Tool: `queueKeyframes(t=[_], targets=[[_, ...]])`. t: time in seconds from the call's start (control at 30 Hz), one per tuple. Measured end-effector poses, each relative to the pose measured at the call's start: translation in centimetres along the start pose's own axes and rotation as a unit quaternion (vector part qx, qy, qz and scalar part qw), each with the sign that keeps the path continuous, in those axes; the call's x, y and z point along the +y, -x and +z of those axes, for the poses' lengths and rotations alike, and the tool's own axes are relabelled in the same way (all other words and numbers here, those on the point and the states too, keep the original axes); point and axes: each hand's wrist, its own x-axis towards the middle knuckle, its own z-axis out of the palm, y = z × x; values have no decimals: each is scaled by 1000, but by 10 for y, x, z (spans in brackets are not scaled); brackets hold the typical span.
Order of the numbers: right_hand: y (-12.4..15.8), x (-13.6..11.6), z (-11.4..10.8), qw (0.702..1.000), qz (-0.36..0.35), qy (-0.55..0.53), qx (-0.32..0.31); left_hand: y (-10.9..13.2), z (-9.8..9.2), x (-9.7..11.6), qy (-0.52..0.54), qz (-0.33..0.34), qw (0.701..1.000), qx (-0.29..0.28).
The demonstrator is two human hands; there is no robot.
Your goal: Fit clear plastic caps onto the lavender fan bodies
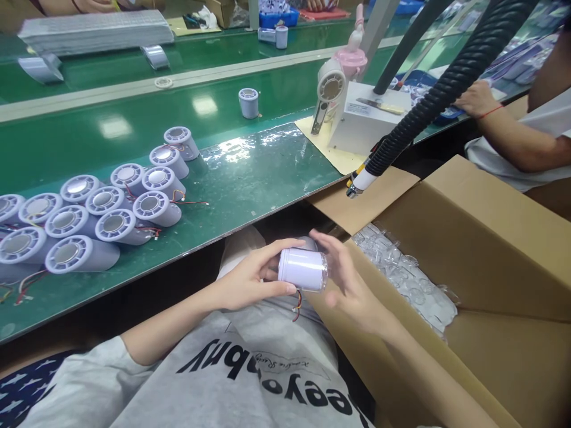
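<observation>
My left hand (250, 276) is closed around a lavender cylindrical housing (303, 269), held sideways over my lap. Thin coloured wires (297, 304) hang from underneath it. A clear plastic rim shows at the housing's right end. Just beside that end is my right hand (350, 282), its thumb and fingers apart; whether a fingertip touches the rim I cannot tell. To the left, several similar lavender housings (82, 254) stand in a group on the green bench (241, 184), some with wires trailing out.
An open cardboard box (491, 261) at my right holds clear plastic pieces (405, 279). A black corrugated hose (464, 77) with a metal tip hangs above it. A white box-shaped device (366, 119) stands on the bench. One housing (248, 104) stands farther back. Another person's arm (513, 119) is at right.
</observation>
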Motion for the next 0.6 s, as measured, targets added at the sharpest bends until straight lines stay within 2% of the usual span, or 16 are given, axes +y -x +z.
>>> queueKeyframes(t=[0.07,0.13,0.2,0.27,0.37,0.6], targets=[[2,0,-3,984,-130,120,4,1,-1,-1,33,-18,999,-6],[3,-1,-6,970,-176,167,-12,1,-3,-1,37,-27,999,-21],[3,-2,-7,986,-121,110,-23,2,-6,1,5,-10,999,-31],[4,-3,-7,999,-28,-8,-29,2,-8,2,-35,17,999,-35],[6,-2,-4,991,50,-122,-40,3,-8,1,-39,17,998,-49],[7,-7,-3,985,112,-127,-32,3,-10,-2,68,-46,994,-72]])
